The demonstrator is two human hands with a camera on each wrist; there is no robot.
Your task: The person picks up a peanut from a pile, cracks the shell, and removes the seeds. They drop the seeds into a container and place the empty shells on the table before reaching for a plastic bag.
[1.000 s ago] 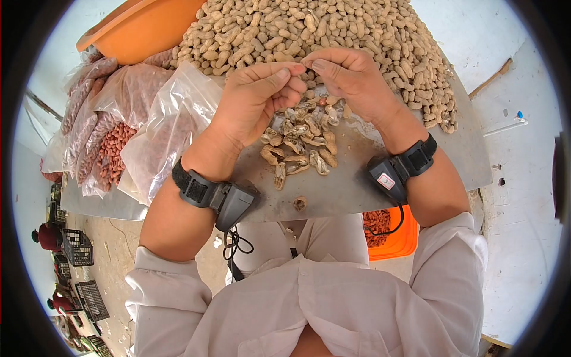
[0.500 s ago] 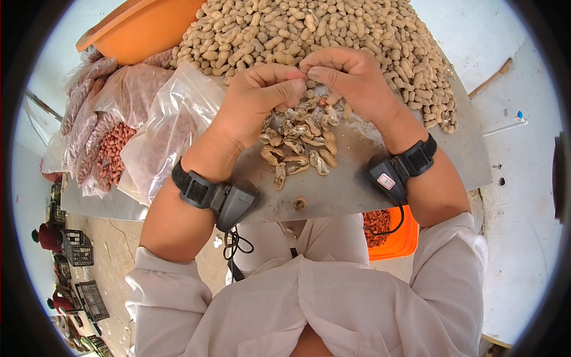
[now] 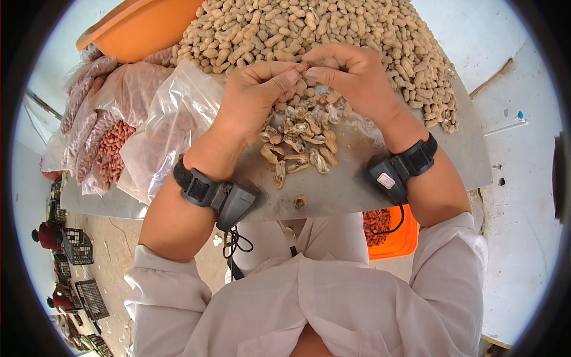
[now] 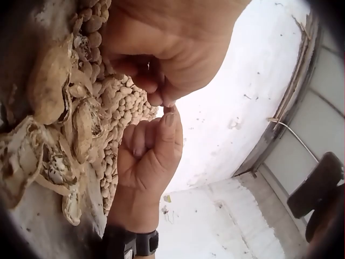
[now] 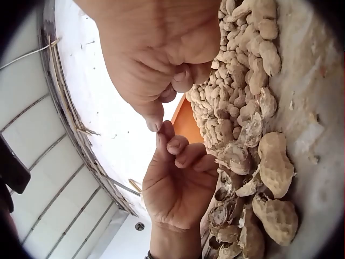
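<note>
In the head view, the left hand (image 3: 253, 95) and right hand (image 3: 357, 77) meet fingertip to fingertip over the table. A small reddish peanut kernel (image 3: 303, 67) shows where both thumbs and forefingers pinch. The left wrist view has the left hand (image 4: 172, 43) above and the right hand (image 4: 148, 162) below, tips touching; the kernel is hidden there. Fingers of the right hand (image 5: 156, 54) and left hand (image 5: 180, 183) also meet in the right wrist view. Cracked shells (image 3: 297, 134) lie below the hands, beside a heap of whole peanuts (image 3: 351, 30).
Plastic bags of red kernels (image 3: 116, 149) and a clear bag (image 3: 169, 128) lie at the left. Behind them stands an orange basin (image 3: 143, 30). An orange container (image 3: 404, 235) with reddish contents is below the table's front edge. Black crates (image 3: 92, 297) stand on the floor.
The reddish kernel now shows plainly between the fingertips. The left hand's lower fingers have curled in behind its thumb since the first frame; both arms have barely moved.
</note>
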